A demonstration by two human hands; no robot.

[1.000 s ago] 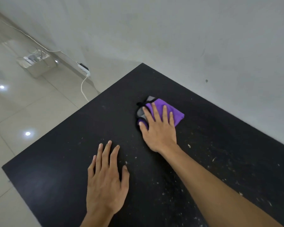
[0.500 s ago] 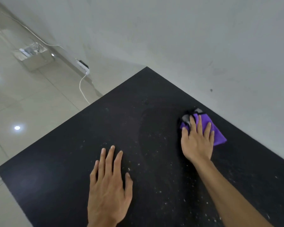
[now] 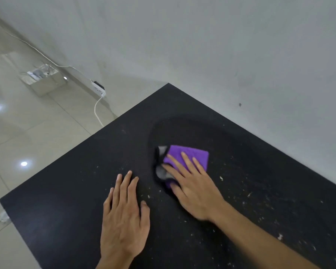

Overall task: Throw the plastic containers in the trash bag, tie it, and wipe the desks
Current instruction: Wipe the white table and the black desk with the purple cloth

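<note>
A matte black desk (image 3: pixel 70 191) fills the lower half of the head view, one corner against a plain grey wall (image 3: pixel 202 45); pale crumbs (image 3: pixel 260 200) speckle its lower right. Glossy cream floor tiles (image 3: pixel 27 136) occupy the left, with a white power strip (image 3: pixel 98 88) and cable at upper left. At centre, the right hand (image 3: pixel 192 189) presses a folded purple cloth (image 3: pixel 190 156) flat, fingers straight and slightly spread. The left hand (image 3: pixel 124 216) rests flat at lower centre, fingers together.

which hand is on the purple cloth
The right hand presses the purple cloth with straight fingers; the left hand lies flat on the black desk itself, apart from the cloth.
</note>
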